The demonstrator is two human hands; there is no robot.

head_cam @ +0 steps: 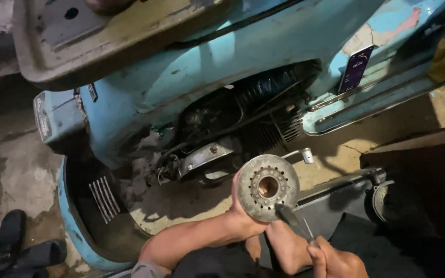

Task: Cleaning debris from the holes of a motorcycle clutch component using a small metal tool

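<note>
My left hand [240, 219] grasps the round grey perforated metal disc [268, 187]; right hand [336, 261] clenches a dark-tipped tool [290, 219], which might slip off the rim.

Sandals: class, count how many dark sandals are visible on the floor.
2: one sandal at the lower left corner, the other sandal just right of it. Others may lie outside the frame.
</note>
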